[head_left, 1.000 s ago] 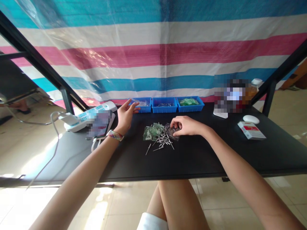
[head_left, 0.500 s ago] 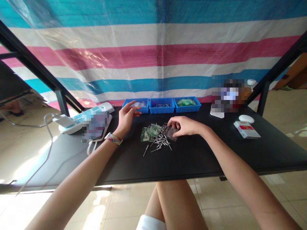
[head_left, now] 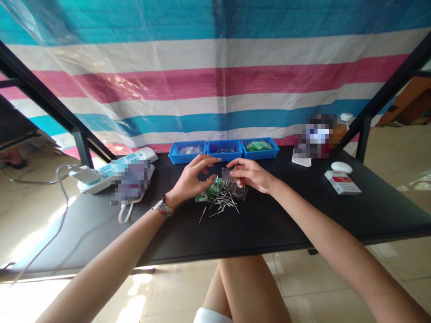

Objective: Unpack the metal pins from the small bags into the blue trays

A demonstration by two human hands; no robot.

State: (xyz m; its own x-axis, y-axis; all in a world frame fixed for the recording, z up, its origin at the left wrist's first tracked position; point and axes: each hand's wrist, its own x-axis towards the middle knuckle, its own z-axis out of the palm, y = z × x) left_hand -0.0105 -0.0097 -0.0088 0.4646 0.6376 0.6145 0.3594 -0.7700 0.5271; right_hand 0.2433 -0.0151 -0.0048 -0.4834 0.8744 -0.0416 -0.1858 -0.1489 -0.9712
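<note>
A heap of metal pins point(head_left: 222, 202) lies mid-table beside a pile of green parts point(head_left: 209, 192) and some small clear bags point(head_left: 239, 191). My right hand point(head_left: 252, 174) hovers just above the heap, pinching a small clear bag point(head_left: 227, 174) by its edge. My left hand point(head_left: 190, 179) is raised over the green parts, fingers curved and apart, its fingertips close to that bag. Whether it touches the bag is unclear.
Three blue bins point(head_left: 223, 150) stand in a row at the back of the black table point(head_left: 269, 220). A white power strip point(head_left: 111, 168) with cable lies left. A red-and-white box point(head_left: 341, 181) and a white mouse point(head_left: 341, 167) are right.
My left hand came from near the left blue bin to the middle, over the green parts. My right hand lifted a clear bag off the pile. The view shifted slightly.
</note>
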